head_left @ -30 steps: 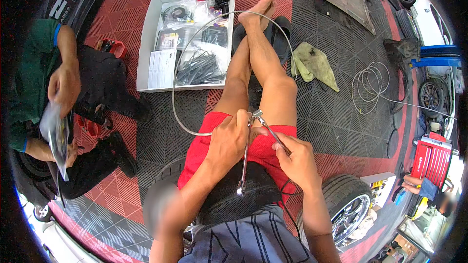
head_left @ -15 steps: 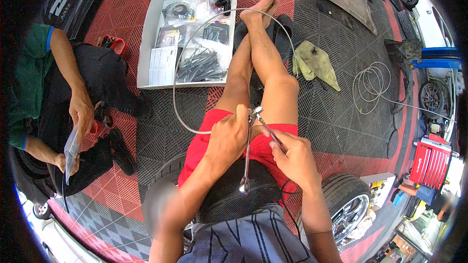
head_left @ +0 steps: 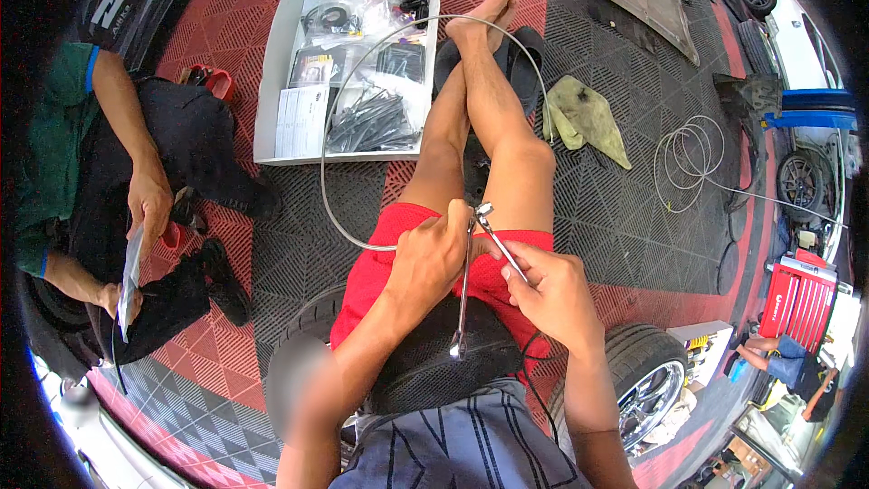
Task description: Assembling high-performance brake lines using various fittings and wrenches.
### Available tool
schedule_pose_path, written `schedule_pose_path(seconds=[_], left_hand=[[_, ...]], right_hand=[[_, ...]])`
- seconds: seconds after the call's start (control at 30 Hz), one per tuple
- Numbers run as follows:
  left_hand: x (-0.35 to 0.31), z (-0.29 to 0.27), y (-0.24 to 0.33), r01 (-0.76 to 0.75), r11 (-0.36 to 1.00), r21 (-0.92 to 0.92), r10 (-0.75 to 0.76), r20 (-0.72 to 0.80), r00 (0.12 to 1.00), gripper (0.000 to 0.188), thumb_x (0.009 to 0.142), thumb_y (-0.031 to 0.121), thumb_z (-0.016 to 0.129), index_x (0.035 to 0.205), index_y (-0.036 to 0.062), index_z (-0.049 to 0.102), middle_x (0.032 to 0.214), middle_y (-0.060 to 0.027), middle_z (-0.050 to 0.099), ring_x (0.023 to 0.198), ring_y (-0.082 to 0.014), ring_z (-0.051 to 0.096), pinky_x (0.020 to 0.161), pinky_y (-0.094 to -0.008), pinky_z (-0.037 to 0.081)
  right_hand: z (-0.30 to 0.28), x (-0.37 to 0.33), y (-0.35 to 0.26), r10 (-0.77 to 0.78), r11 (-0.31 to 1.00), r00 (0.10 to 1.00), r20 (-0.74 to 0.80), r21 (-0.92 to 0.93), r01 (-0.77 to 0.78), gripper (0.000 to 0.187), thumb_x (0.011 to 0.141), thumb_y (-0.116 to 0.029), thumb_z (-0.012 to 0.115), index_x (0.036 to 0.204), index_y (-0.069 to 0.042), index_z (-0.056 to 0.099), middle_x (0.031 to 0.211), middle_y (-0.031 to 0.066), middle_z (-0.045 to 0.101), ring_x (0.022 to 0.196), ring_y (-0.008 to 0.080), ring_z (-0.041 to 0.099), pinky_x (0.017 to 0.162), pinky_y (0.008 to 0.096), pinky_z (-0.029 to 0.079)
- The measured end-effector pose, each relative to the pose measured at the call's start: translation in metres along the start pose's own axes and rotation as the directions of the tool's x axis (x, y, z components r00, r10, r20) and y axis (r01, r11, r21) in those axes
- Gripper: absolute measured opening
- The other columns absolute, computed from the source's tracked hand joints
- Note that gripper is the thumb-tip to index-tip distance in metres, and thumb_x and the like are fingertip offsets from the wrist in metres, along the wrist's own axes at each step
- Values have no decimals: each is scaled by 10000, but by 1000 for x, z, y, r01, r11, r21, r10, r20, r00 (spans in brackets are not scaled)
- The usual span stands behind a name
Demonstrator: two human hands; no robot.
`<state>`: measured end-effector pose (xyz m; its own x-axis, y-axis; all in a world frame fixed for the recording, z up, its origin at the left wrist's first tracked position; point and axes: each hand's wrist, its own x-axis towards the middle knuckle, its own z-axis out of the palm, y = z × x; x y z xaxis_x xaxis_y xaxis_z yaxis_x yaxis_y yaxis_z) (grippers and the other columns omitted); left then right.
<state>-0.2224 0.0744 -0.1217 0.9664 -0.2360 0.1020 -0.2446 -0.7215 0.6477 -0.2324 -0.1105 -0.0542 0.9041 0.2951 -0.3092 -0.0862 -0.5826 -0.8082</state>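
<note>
Over my lap, my left hand (head_left: 427,255) is closed round the end of a thin pale grey hose (head_left: 323,172). A chrome combination wrench (head_left: 463,294) hangs from the fingers of that hand, its lower end above a black mesh surface. Pinched in my right hand (head_left: 550,285) is a second chrome wrench (head_left: 498,240), slanting up to a small silver fitting (head_left: 484,210) just beyond my left fingertips. Both wrenches meet near this fitting; the exact grip of their jaws is too small to tell. From my left hand the hose arcs forward over my shins.
A white box (head_left: 264,118) of bagged parts and black strips stands ahead left. At left, a person (head_left: 149,190) holds a clear bag. A yellow-green cloth (head_left: 587,118) and coiled line (head_left: 688,163) lie right on the tiled floor. A wheel (head_left: 634,389) is by my right arm.
The fitting and upper wrench ends have shifted slightly right and down. My right hand has moved a little right with its wrench. The hanging wrench has turned slightly.
</note>
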Motion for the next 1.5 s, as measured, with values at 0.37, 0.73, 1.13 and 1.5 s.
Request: schedule_pose_path(seconds=[0.37, 0.73, 1.13, 1.5], left_hand=[[4, -3, -3, -41, 999, -21, 40, -78, 996, 448, 840, 366, 726, 952, 27, 455, 661, -142, 597, 612, -327, 658, 485, -420, 504], [4, -3, 2, 20, 999, -38, -21, -38, 999, 552, 780, 455, 768, 940, 18, 471, 624, -173, 612, 583, -358, 656, 480, -424, 492], [4, 3, 9, 78, 997, -17, -79, -70, 994, 339, 907, 273, 681, 870, 26, 451, 645, -176, 596, 546, -359, 640, 443, -439, 489], [3, 10, 3, 34, 999, -4, -34, -45, 998, 200, 899, 170, 623, 867, 58, 461, 709, -173, 601, 546, -384, 630, 439, -463, 497]], right_hand=[[2, 3, -4, -103, 988, 987, -127, -130, 86, 274, 855, -9, 659, 1127, 12, 665, 864, 200, 706, 707, 235, 713, 600, 313, 530], [-24, -4, 14, 203, 968, 979, -2, 150, -200, 301, 986, -194, 582, 1207, 2, 640, 684, 1, 602, 595, 59, 545, 521, 225, 428], [-32, 16, -10, 400, 838, 823, 403, 203, -506, 327, 1031, -182, 410, 1177, 39, 603, 688, 77, 647, 373, 108, 538, 354, 233, 409], [-21, 10, -25, 128, 977, 970, 207, -195, -87, 254, 968, -168, 473, 873, 37, 588, 658, 241, 640, 553, 407, 637, 536, 507, 519]])
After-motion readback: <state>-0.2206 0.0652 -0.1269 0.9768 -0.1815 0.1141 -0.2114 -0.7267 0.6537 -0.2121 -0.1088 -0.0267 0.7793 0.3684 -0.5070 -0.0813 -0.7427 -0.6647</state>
